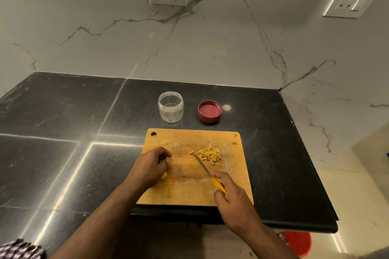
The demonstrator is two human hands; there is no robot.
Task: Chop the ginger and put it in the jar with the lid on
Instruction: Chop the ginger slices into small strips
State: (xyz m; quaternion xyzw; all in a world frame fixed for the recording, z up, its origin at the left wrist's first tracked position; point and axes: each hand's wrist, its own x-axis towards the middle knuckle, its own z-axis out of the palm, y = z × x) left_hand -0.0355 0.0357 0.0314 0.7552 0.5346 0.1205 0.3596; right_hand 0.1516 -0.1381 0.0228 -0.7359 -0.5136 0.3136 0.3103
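Observation:
A wooden chopping board (189, 191) lies on the black counter. A pile of chopped ginger (210, 155) sits on its far right part. My left hand (150, 166) curls round a piece of unchopped ginger (164, 175) on the board's left side; most of that piece is hidden under the fingers. My right hand (230, 195) grips the yellow handle of a small knife (203, 165), whose tip points at the pile. Behind the board stand an open clear jar (170, 106) and, to its right, a red lid (209, 111) lying upside down.
The black counter (63, 132) ends in an edge close to me and on the right. A marble wall with two sockets rises behind. Small ginger scraps (234, 142) lie at the board's far right corner. A red bucket (299, 243) stands on the floor below.

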